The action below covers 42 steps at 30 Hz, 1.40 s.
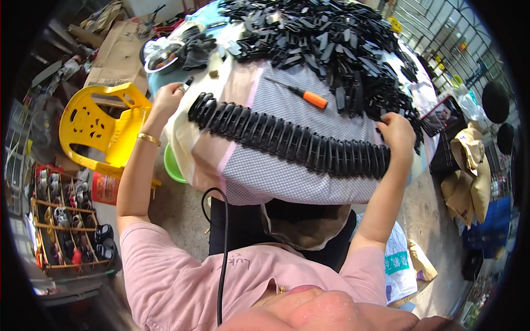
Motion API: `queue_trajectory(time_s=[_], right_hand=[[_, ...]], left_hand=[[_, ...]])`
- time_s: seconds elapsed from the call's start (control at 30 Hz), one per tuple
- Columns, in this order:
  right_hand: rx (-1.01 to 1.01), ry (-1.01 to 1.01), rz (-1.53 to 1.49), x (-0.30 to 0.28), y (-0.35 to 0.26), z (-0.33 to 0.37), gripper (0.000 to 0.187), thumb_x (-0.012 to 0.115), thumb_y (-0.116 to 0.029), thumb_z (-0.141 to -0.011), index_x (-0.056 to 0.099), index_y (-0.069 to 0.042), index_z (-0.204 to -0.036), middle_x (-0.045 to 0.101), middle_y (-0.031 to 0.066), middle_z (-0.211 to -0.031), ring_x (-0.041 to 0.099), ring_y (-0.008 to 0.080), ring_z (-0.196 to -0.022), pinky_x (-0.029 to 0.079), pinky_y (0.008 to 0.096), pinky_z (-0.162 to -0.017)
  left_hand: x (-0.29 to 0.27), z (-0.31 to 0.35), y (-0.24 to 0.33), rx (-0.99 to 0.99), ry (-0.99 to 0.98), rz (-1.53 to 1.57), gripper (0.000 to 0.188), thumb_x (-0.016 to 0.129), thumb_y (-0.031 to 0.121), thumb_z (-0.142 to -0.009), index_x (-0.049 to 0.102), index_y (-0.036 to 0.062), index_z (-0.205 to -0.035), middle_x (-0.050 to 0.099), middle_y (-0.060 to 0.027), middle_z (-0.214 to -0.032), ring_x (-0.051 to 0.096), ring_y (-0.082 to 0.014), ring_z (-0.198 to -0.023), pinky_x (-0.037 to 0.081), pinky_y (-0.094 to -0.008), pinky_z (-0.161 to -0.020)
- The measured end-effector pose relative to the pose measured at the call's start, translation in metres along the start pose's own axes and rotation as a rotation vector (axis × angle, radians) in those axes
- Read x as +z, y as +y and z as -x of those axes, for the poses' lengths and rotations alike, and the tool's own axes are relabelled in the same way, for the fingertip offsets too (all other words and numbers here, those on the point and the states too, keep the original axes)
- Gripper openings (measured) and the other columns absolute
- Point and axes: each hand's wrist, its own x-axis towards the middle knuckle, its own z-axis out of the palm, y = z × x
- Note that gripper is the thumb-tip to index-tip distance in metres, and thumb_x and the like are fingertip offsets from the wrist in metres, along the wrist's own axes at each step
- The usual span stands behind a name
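Note:
A long curved row of black plastic hair claw clips [287, 138] lies side by side across the cloth-covered table. Off its left end, my left hand [168, 100] is closed, fingertips together on a small black piece [189, 83]. My right hand [398, 132] is beyond the row's right end, beside the loose pile; its fingers are pinched together, and what they hold, if anything, is hard to make out. A big heap of loose black plastic pieces [309, 38] covers the table's far side. Between heap and row lies a thin-shafted tool with an orange handle [313, 99].
A metal bowl [164, 65] and dark gloves [196, 49] sit at the table's far left. A yellow plastic chair [124, 140] stands to the left, near a green basin [174, 165]. A phone [441, 116] rests at the right edge. A black cable [226, 237] hangs before me.

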Motion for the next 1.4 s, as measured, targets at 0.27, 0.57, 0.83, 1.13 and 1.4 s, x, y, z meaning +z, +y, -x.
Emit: queue_trajectory(time_s=[0.27, 0.57, 0.83, 1.13, 1.4], right_hand=[[0.041, -0.047, 0.06, 0.008, 0.001, 0.003, 0.024, 0.062, -0.01, -0.07, 0.063, -0.011, -0.094, 0.064, 0.0134, -0.091, 0.061, 0.0301, -0.088, 0.048, 0.0387, -0.077], [0.014, -0.073, -0.011, 0.012, -0.007, -0.006, 0.022, 0.063, -0.011, -0.066, 0.065, -0.01, -0.087, 0.065, 0.0113, -0.089, 0.061, 0.0278, -0.086, 0.047, 0.0368, -0.077], [-0.057, 0.212, -0.391, 0.018, -0.01, -0.001, 0.017, 0.063, -0.015, -0.065, 0.063, -0.006, -0.08, 0.065, 0.0121, -0.076, 0.063, 0.0277, -0.073, 0.049, 0.0349, -0.07], [-0.394, 0.493, -0.74, 0.027, -0.02, -0.005, 0.016, 0.056, 0.001, -0.077, 0.062, -0.001, -0.091, 0.065, 0.009, -0.079, 0.062, 0.0154, -0.067, 0.049, 0.0256, -0.063], [-0.529, 0.35, -1.108, 0.009, -0.062, 0.02, 0.015, 0.064, -0.002, -0.078, 0.061, 0.001, -0.093, 0.064, 0.005, -0.081, 0.06, 0.0085, -0.069, 0.048, 0.0201, -0.062]], left_hand=[[-0.006, 0.03, 0.045, -0.048, -0.324, -0.271, 0.026, 0.047, 0.017, -0.08, 0.063, -0.0008, -0.091, 0.061, -0.0147, -0.077, 0.057, -0.023, -0.068, 0.046, -0.0348, -0.064], [0.036, 0.022, 0.117, 0.652, 0.06, -0.097, 0.024, 0.055, 0.021, -0.083, 0.063, 0.0046, -0.098, 0.057, -0.015, -0.091, 0.052, -0.0325, -0.089, 0.042, -0.0394, -0.082], [0.159, 0.028, 0.27, 0.626, -0.43, -0.216, 0.04, 0.061, 0.033, -0.078, 0.057, -0.0012, -0.098, 0.062, -0.019, -0.09, 0.058, -0.0362, -0.089, 0.045, -0.0412, -0.078], [0.177, 0.005, 0.271, 0.355, -0.448, 0.178, 0.056, 0.063, 0.016, -0.07, 0.041, -0.0058, -0.117, 0.059, -0.0252, -0.099, 0.057, -0.0339, -0.096, 0.046, -0.036, -0.083], [0.132, 0.023, 0.234, 0.558, -0.486, 0.484, 0.028, 0.058, 0.006, -0.079, 0.056, -0.0041, -0.105, 0.061, -0.0056, -0.077, 0.056, -0.008, -0.064, 0.047, -0.0237, -0.059]])
